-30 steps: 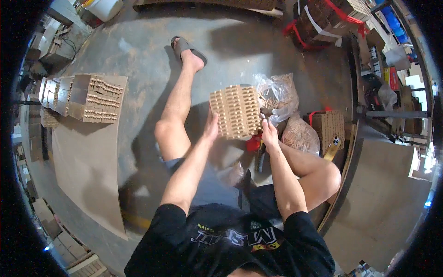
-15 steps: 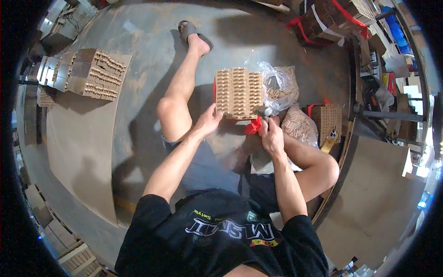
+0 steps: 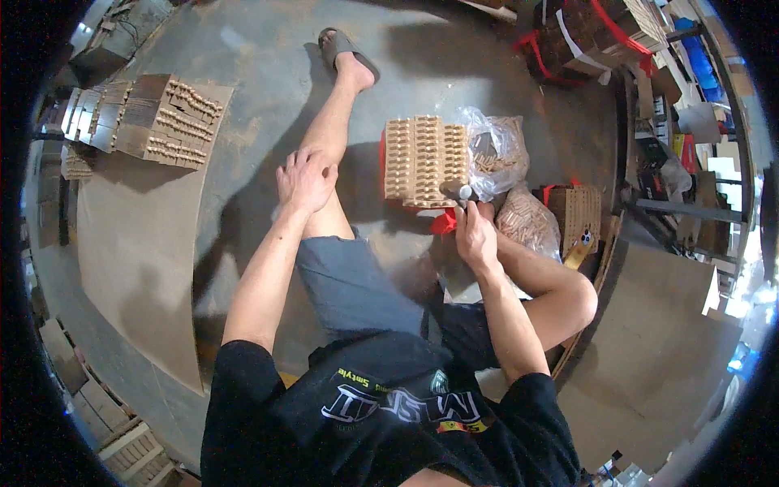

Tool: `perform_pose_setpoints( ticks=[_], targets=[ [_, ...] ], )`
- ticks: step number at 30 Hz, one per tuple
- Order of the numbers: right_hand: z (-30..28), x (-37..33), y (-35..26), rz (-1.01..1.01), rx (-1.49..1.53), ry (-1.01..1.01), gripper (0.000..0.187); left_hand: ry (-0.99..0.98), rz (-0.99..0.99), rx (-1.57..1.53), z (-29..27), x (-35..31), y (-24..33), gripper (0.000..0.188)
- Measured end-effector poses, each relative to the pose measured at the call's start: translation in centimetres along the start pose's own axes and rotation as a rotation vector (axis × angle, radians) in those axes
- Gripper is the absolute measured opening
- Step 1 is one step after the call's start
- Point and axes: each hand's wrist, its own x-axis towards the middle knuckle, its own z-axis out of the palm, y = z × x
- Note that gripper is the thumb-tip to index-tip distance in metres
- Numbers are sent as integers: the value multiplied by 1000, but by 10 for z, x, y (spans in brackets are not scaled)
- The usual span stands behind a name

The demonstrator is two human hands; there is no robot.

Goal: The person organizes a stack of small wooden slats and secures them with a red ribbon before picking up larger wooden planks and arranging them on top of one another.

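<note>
drawn back from the near left corner of the studded wooden block, the left hand now rests on the left knee, while the right hand stays by the block's near right corner. the block sits in front of the person, between the left shin and a clear bag of wooden pegs, with red material showing at its near edge. it looks stiff and fairly heavy, perhaps built of separate boards that could slide apart, so it is probably best taken by both outer sides, pressing inward and keeping off the rows of knobs, which may be smooth. the left fingers are loosely spread and hold nothing; the right fingers are curled round a hammer-like tool, though whether its round end touches the block cannot be told.
</note>
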Motion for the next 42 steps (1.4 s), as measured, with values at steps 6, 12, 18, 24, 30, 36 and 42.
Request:
perform_pose_setpoints(
  ticks=[6, 12, 18, 24, 30, 36, 42],
  targets=[
    [3, 8, 8, 175, -44, -219, 36, 12, 210, 135, 12, 3, 8, 41],
    [8, 5, 15, 62, 24, 3, 36, -3, 405, 268, 30, 0, 19, 31],
    [19, 2, 23, 14, -79, -122, 28, -315, 232, -192, 44, -10, 73, 49],
    [34, -13, 23, -129, 108, 86, 26, -365, 49, -685, 76, 2, 74, 61],
    [35, -1, 16, -60, -68, -84, 26, -559, 24, -470, 63, 8, 78, 69],
    [38, -2, 1, -17, -30, -151, 24, -511, 31, -444, 74, 11, 75, 60],
    [30, 3, -7, 29, -41, -215, 25, -535, -7, -437, 83, 13, 68, 64]
  ],
)
